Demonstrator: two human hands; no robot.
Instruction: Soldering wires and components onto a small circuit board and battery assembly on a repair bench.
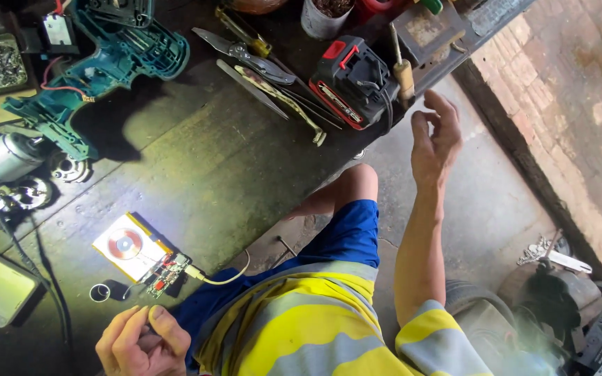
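- I read the left hand (142, 342) at the bottom edge of the view, fingers curled loosely together, thumb tip raised. Nothing visible inside it; I cannot tell whether it pinches anything.
- Nearest item to the left hand: small green circuit board (166, 273), lying flat on the dark workbench (196, 167), just above the hand, not touching it.
- Board appearance: narrow rectangle, green, w/ small red and dark components on top. A pale cable (224, 277) leaves its right end and curves off over the bench edge.
- Board's upper-left end touches a flat cream square module (130, 246) carrying a round copper-red coil in its centre. Module sits tilted approx. diagonal to the bench edge, brightly lit.
- A small metal ring (99, 292) lies just left of the board, apart from it.
- Right hand (435, 136) is raised in the air beyond the bench's right edge, fingers spread and bent, holding nothing. It hovers just right of a black-and-red battery pack (352, 81), no contact.
- Wooden-handled tool (402, 68) lies btw. the pack and the right hand.
- Further up the bench: tin snips (253, 61), an opened teal drill housing (103, 61), a bare motor (3, 159) at far left.
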